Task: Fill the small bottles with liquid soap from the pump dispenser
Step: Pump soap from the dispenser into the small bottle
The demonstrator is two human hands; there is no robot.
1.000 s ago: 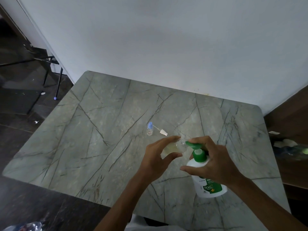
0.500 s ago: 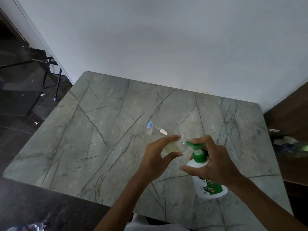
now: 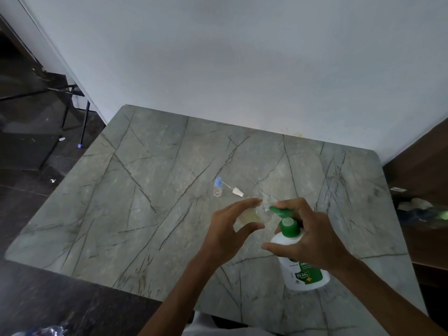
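My left hand (image 3: 232, 229) grips a small clear bottle (image 3: 252, 215) holding some yellowish liquid, tilted with its mouth at the green pump nozzle. The white pump dispenser (image 3: 300, 270) with a green pump head stands on the table's right front. My right hand (image 3: 308, 236) sits on top of the pump, fingers curled over the green head and thumb beside the neck. A second small clear bottle (image 3: 217, 187) with a blue cap stands upright farther back. A white spray cap with a thin tube (image 3: 236, 191) lies next to it.
The grey marble-patterned table (image 3: 145, 202) stands against a white wall. Dark floor and black chair legs (image 3: 72, 110) are to the left. A dark wooden surface with a plastic bag (image 3: 421, 209) lies at the right edge.
Both hands and the bottles stay almost where they were; the view has only shifted slightly.
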